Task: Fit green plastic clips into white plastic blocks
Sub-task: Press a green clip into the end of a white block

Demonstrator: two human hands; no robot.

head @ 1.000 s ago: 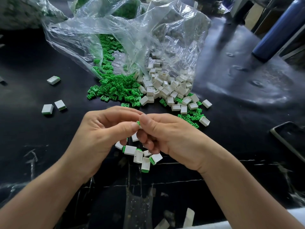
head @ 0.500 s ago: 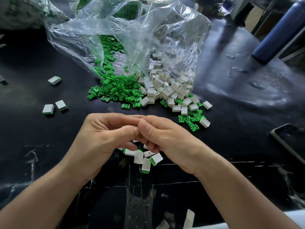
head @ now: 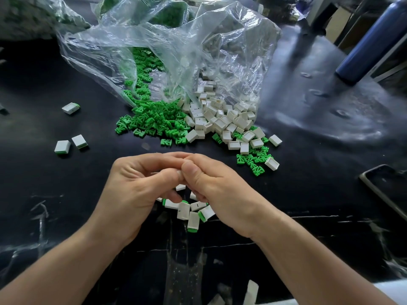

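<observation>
1. At 9 o'clock, three fitted blocks [head: 62, 147], white with green ends, lie loose on the black table [head: 308, 119].
2. At 12 o'clock a clear plastic bag [head: 154, 45] lies open. Green clips [head: 152, 122] fill its left side and white blocks [head: 220, 122] its right, both spilling onto the table.
3. At centre, the left hand [head: 136, 188] and right hand [head: 215, 186] meet fingertip to fingertip with fingers curled. Both pinch a small piece [head: 179, 172], all but hidden behind the thumbs.
4. Directly under the hands, toward 6 o'clock, sits a heap of finished blocks [head: 191, 213].
5. A blue bottle [head: 372, 40] stands at 2 o'clock and a phone [head: 383, 186] lies at 4 o'clock.
</observation>
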